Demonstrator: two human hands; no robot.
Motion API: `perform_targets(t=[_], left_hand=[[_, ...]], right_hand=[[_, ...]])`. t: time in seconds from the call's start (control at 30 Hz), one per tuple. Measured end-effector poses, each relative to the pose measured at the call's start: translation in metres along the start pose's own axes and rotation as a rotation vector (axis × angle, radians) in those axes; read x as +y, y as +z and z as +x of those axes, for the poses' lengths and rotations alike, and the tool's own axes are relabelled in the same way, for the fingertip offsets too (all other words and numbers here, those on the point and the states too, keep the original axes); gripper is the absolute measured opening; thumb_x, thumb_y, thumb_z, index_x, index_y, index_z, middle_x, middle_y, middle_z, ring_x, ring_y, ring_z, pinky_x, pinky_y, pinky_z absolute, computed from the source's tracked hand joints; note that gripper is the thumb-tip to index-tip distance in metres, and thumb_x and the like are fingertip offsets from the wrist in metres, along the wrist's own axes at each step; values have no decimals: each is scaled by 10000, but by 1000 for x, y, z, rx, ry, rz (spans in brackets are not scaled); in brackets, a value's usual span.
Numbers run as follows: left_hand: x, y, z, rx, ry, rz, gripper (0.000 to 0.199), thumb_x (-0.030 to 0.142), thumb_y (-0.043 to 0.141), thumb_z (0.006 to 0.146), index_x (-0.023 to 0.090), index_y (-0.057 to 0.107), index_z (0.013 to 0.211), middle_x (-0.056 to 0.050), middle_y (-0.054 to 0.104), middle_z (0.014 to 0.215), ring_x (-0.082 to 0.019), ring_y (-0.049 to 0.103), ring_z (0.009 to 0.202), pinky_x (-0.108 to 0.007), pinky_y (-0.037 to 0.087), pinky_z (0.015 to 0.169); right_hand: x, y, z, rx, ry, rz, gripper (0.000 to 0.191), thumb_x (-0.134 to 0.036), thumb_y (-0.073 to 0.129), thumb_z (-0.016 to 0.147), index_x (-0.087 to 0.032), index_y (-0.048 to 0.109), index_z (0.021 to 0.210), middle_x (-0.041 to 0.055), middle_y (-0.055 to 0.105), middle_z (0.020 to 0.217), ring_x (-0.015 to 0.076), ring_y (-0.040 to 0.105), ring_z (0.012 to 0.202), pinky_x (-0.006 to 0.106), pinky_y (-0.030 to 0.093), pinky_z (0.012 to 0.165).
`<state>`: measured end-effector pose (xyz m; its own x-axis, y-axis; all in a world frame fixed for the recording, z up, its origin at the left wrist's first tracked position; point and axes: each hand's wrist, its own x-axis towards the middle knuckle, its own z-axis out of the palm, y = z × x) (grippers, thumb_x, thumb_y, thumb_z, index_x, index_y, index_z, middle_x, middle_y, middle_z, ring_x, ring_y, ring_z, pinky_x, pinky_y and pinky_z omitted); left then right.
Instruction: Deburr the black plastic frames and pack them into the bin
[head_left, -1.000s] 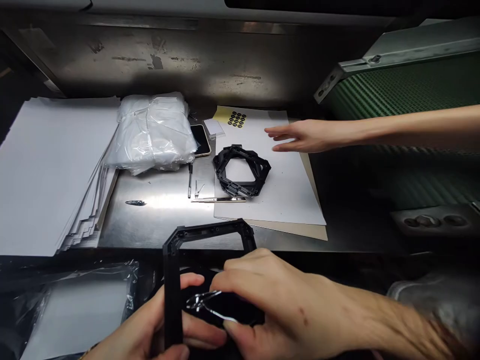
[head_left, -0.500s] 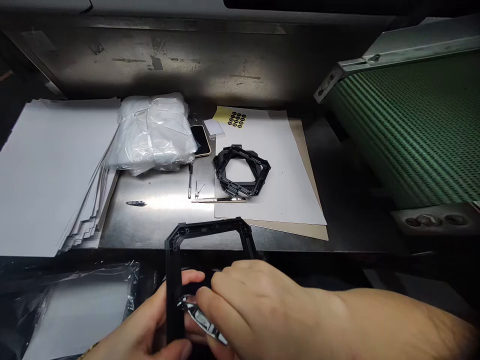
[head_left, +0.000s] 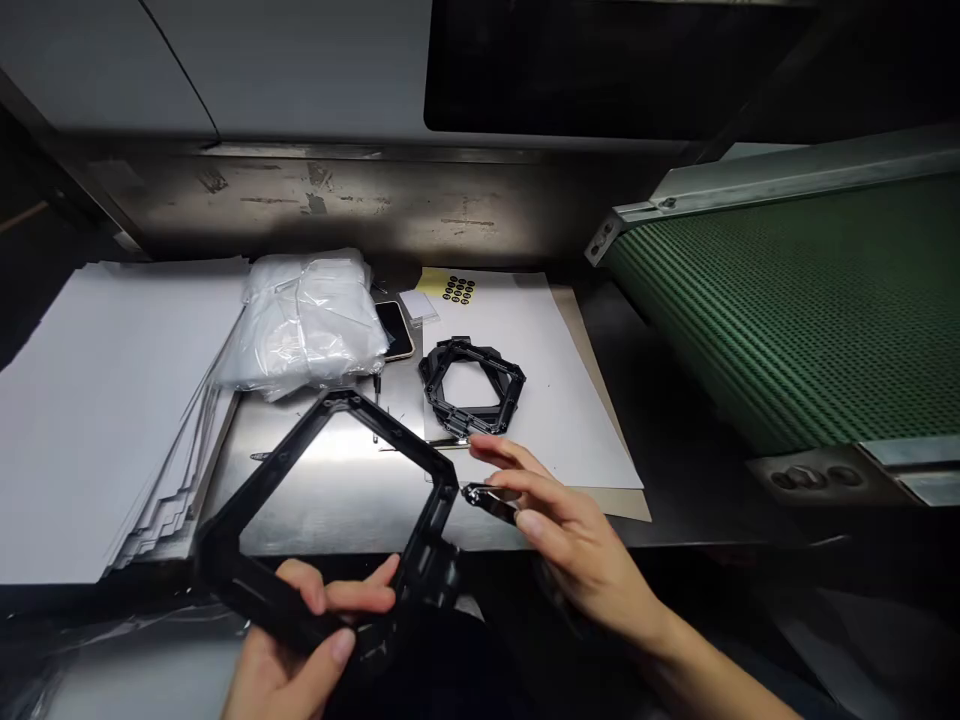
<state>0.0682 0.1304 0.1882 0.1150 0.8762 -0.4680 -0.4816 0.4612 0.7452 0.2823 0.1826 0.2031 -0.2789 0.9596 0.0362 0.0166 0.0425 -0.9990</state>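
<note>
My left hand (head_left: 300,625) grips the lower edge of a black plastic polygonal frame (head_left: 266,470), which is tilted and hangs over the steel table. My right hand (head_left: 570,520) is beside the frame's right corner, apart from it. Its fingers pinch small chrome and black nippers (head_left: 489,503), partly hidden by the fingers. A second, thicker black frame assembly (head_left: 471,388) lies flat on a white paper sheet (head_left: 562,410), beyond my right fingertips.
A stack of white sheets (head_left: 112,400) and a plastic-wrapped white bundle (head_left: 307,330) lie at the left. A phone (head_left: 394,330) and a yellow sheet of black round stickers (head_left: 457,288) are at the back. A green mesh belt (head_left: 810,310) runs along the right.
The held frame has turned from upright to tilted and moved left. My right hand has moved right with the nippers, away from it. Another person's arm, seen at right earlier, has gone.
</note>
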Motion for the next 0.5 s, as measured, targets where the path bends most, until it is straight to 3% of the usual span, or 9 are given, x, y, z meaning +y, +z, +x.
perform_targets(t=[0.07,0.1,0.2,0.3,0.4,0.47,0.5], left_hand=[[-13,8,6,26,167,-21,212,186,612,664,234,406,653,0,695,802,-225,481,1043,-428,341,878],[-20,11,8,22,222,2,201,163,603,671,236,418,645,12,694,806,-211,495,1029,-419,334,890],[-38,17,12,-139,284,57,146,141,637,633,229,524,605,-2,670,924,-210,493,1031,-371,337,901],[-42,8,20,-365,71,40,144,179,652,616,239,635,745,-45,629,1021,-258,532,973,-371,439,781],[-23,-10,31,-377,-322,-6,280,337,485,744,211,572,978,-110,662,910,-276,604,817,-334,488,556],[-3,-16,36,-470,-440,-115,584,550,309,734,121,488,1089,-196,625,961,-337,595,807,-404,460,592],[7,-16,35,-544,-439,-115,657,580,306,711,85,447,1118,-223,613,968,-357,592,800,-450,433,646]], right_hand=[[17,6,-1,-12,45,143,192,-276,460,780,-217,533,947,65,341,1244,206,306,1144,402,226,941],[24,11,0,-54,62,219,195,-291,464,780,-218,537,945,70,361,1232,212,328,1134,410,236,936],[33,19,5,-86,38,393,209,-322,455,783,-210,527,944,82,451,1106,206,511,937,389,403,788],[25,6,14,-99,-9,383,207,-320,470,771,-190,528,920,69,469,1000,146,580,691,302,468,594],[9,-19,25,-328,-12,173,184,-271,488,741,-149,558,860,62,488,901,147,558,695,287,461,581],[-1,-31,34,-499,-47,-74,163,-171,498,700,-134,574,840,46,507,830,144,526,728,286,441,636],[-4,-34,38,-563,-68,-196,177,-122,498,678,-130,580,834,37,516,799,139,513,733,281,428,662]])
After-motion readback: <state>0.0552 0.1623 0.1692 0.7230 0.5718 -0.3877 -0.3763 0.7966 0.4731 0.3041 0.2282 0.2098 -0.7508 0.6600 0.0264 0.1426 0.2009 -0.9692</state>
